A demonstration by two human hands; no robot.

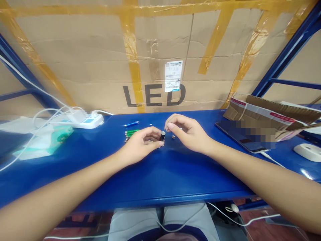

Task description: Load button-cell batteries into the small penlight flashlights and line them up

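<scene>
Between the thumb and fingers of my left hand (140, 145) is a small black cylinder (163, 136) with a silvery end, held upright. To its right, my right hand (188, 132) is closed in a pinch; whatever may be in it is too small to make out. A tiny metal part (173, 137) lies on the blue table (155, 177) between the hands. Several green tubes (130, 134) with silvery ends lie side by side beyond my left hand, which partly covers them. Just behind them rests a blue tube (131, 124). More tiny pieces show under my left fingers, blurred.
A white power strip (87, 120) with cables and a green-white packet (45, 140) occupy the left side. On the right are a phone (240, 137) on a cable, an open cardboard box (263, 115) and a white rounded device (308, 151). A large carton (100, 60) stands behind.
</scene>
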